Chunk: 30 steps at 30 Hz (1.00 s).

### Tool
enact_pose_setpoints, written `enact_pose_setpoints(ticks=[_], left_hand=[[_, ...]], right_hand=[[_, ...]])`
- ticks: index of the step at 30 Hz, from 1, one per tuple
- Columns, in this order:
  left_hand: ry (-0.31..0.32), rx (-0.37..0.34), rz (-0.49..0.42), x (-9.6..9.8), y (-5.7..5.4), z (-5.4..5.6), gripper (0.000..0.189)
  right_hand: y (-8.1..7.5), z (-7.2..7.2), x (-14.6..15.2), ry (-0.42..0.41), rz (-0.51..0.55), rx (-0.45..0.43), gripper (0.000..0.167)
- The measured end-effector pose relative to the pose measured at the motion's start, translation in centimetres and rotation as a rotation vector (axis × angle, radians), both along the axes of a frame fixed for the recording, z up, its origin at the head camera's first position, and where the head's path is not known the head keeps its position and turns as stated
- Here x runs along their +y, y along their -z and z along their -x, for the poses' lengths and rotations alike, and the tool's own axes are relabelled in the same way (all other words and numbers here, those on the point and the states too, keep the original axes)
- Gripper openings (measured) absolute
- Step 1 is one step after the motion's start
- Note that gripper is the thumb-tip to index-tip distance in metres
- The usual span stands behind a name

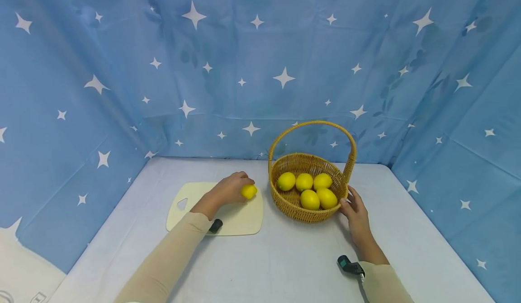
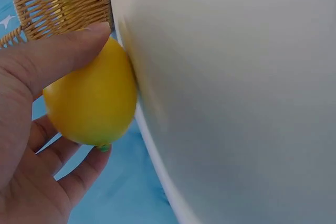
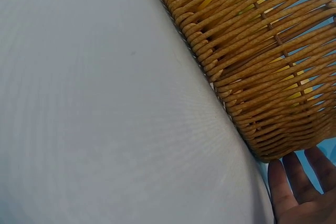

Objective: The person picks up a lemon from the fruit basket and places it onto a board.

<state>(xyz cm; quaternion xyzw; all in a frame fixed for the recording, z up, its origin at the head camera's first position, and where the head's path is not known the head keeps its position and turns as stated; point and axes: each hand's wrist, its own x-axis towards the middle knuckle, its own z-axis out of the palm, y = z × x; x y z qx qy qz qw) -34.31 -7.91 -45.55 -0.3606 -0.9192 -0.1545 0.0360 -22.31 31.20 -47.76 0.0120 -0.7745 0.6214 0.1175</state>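
My left hand [image 1: 232,187] holds a yellow lemon [image 1: 249,191] over the right part of a cream cutting board [image 1: 236,224]. In the left wrist view, the thumb lies across the lemon [image 2: 94,95] and the fingers are behind it, close to the pale surface. To the right stands a wicker basket [image 1: 291,208] with a tall handle and several lemons [image 1: 304,182] inside. My right hand [image 1: 357,215] rests against the basket's right side, its thumb by the rim. Nearly straight fingers [image 3: 296,177] touch the basket's outer wall [image 3: 273,72] in the right wrist view; the thumb is hidden there.
A white-covered table [image 1: 268,267] carries the board and basket. Blue curtains with white stars [image 1: 260,68] enclose the back and sides. Black wrist devices [image 1: 351,265] are strapped to both forearms. The basket handle [image 1: 317,123] arches high above the lemons.
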Motion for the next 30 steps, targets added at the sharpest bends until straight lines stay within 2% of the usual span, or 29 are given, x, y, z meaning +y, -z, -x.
enact_pose_setpoints(ticks=[5, 11, 17, 20, 25, 30], left_hand=[[-0.008, -0.010, 0.004, 0.1, 0.0, -0.1, 0.052], [-0.025, -0.021, 0.020, 0.2, -0.3, -0.2, 0.059], [-0.034, -0.026, 0.037, 0.4, -1.6, -0.5, 0.063], [-0.037, -0.004, 0.044, 0.6, -2.3, -0.8, 0.061], [0.029, 0.075, 0.036, 1.4, -3.7, -1.8, 0.057], [0.138, 0.145, 0.026, 3.6, -5.8, -3.5, 0.050]], right_hand=[[0.0, 0.1, 0.0, 0.015, -0.010, -0.014, 0.065], [0.7, 0.4, 0.3, 0.023, -0.006, -0.015, 0.065], [-0.1, -0.1, -0.1, 0.029, -0.023, -0.023, 0.065], [0.3, 0.2, 0.2, 0.031, -0.014, -0.035, 0.066], [2.2, 1.4, 1.2, 0.031, -0.006, -0.026, 0.065], [3.3, 1.8, 1.6, 0.037, -0.020, -0.001, 0.064]])
